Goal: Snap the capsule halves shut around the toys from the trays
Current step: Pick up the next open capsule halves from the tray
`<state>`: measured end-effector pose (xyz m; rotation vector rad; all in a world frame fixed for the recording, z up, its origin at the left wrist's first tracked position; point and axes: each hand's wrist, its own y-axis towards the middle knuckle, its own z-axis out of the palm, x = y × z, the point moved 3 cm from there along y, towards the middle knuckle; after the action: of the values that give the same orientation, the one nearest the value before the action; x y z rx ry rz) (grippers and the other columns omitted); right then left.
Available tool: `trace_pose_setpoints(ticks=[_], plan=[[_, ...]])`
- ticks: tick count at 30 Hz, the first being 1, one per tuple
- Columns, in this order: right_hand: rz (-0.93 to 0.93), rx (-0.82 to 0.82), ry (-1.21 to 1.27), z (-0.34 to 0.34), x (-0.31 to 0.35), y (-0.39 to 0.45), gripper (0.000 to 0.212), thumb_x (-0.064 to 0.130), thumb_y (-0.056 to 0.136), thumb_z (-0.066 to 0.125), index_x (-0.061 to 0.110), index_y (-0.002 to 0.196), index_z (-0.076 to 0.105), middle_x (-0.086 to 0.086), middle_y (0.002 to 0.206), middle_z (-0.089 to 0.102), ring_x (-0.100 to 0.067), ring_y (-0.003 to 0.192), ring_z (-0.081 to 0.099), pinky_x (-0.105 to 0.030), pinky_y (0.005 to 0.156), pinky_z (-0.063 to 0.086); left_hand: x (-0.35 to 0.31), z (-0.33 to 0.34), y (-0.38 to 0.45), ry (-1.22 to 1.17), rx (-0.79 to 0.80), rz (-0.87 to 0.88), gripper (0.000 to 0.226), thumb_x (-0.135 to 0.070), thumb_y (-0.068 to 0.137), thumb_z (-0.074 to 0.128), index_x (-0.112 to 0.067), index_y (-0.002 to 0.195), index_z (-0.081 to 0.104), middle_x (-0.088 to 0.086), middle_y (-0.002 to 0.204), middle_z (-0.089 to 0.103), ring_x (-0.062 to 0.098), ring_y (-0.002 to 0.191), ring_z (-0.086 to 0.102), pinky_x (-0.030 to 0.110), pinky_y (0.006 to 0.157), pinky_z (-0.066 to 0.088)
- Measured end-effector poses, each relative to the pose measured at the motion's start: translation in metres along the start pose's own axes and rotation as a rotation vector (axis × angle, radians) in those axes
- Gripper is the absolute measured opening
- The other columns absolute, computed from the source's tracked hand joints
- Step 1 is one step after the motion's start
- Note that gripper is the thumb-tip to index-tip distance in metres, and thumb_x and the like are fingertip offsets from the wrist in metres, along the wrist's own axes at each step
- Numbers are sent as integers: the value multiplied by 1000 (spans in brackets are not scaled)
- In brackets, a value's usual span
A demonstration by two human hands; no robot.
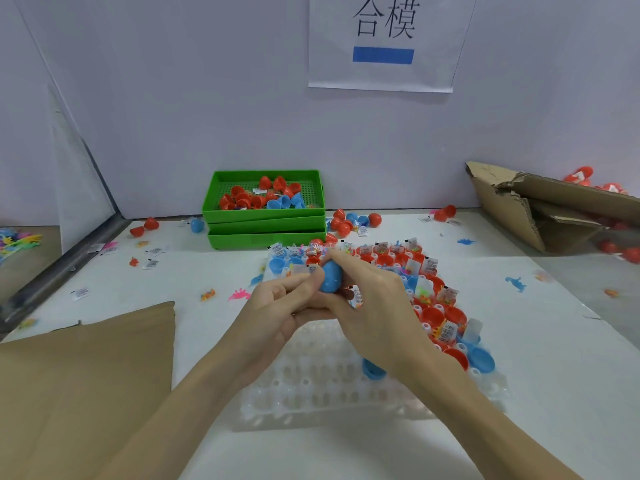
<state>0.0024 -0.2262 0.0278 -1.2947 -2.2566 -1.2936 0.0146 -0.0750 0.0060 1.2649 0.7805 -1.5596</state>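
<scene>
A blue capsule (331, 276) sits between both hands above the clear plastic tray (311, 386). My left hand (277, 306) grips it from the left with curled fingers. My right hand (374, 299) holds it from the right, fingertips over its top. Whether its halves are fully joined is hidden by my fingers. The far and right parts of the tray hold several red capsule halves (453, 315) and blue capsule halves (482, 360) with small bagged toys (446, 332) in them.
Stacked green trays (266, 225) with loose red and blue halves stand at the back. A torn cardboard box (554, 209) lies at the right, brown cardboard (86, 375) at the near left. Small toys and packets are scattered on the white table (554, 341).
</scene>
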Motion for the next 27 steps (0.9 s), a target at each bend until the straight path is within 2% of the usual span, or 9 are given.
trace_pose_setpoints(ticks=[3, 8, 12, 15, 17, 19, 22, 24, 27], plan=[[-13, 0, -20, -1, -3, -2, 24, 7, 91, 74, 13, 113, 66, 3, 94, 71, -13, 83, 62, -20, 78, 52, 2, 1, 0, 47, -4, 17, 47, -35, 93, 71, 3, 121, 73, 25, 116, 74, 35, 113, 71, 34, 95, 58], [-23, 8, -42, 1, 1, -1, 51, 24, 94, 75, 17, 142, 59, 1, 123, 70, -12, 107, 65, -21, 96, 50, -2, 0, -1, -11, 63, -6, 43, -33, 102, 57, 3, 121, 73, 27, 119, 72, 37, 117, 69, 33, 92, 58], [29, -57, 99, -3, 4, -1, 50, 32, 89, 80, 22, 135, 64, 9, 115, 74, -7, 104, 69, -27, 94, 55, -2, 5, -1, -246, 114, -92, 47, -36, 96, 59, 0, 122, 73, 26, 121, 70, 36, 114, 70, 39, 91, 59], [92, -65, 241, -2, 5, -2, 47, 28, 86, 84, 23, 130, 67, 9, 111, 75, -9, 103, 71, -28, 93, 58, -2, 5, -1, -297, 134, -111, 48, -36, 96, 58, -2, 127, 71, 27, 129, 68, 37, 118, 68, 41, 92, 59], [91, -71, 254, -1, 5, -2, 43, 25, 85, 85, 21, 125, 69, 7, 107, 75, -10, 99, 72, -28, 90, 58, -2, 5, -1, -277, 122, -107, 47, -36, 100, 54, -3, 127, 72, 27, 131, 67, 35, 117, 69, 39, 91, 59], [27, -89, 137, -2, 6, -2, 37, 25, 85, 85, 18, 119, 72, 7, 100, 74, -10, 92, 70, -28, 86, 57, -2, 5, 0, -245, 74, -92, 48, -40, 104, 51, -3, 123, 74, 26, 126, 70, 31, 109, 72, 38, 87, 60], [-41, -75, -18, -3, 5, -1, 34, 26, 88, 82, 10, 116, 71, -1, 97, 73, -21, 86, 67, -39, 82, 56, -1, 4, 0, -112, 7, -36, 53, -45, 100, 58, 1, 119, 75, 30, 115, 72, 31, 100, 73, 37, 85, 61], [-63, -68, -59, -5, 3, -1, 36, 22, 88, 80, 8, 120, 70, -7, 101, 75, -26, 88, 70, -43, 82, 58, -2, 3, 0, 18, 7, 5, 45, -38, 97, 63, 1, 117, 75, 31, 108, 73, 32, 97, 73, 34, 84, 61], [-108, -41, -95, -9, 1, -3, 44, 15, 87, 78, 5, 129, 68, -9, 111, 74, -25, 98, 70, -40, 89, 60, -1, 4, -2, 77, 30, 10, 41, -32, 97, 63, 3, 116, 74, 31, 104, 74, 33, 94, 75, 32, 81, 60]])
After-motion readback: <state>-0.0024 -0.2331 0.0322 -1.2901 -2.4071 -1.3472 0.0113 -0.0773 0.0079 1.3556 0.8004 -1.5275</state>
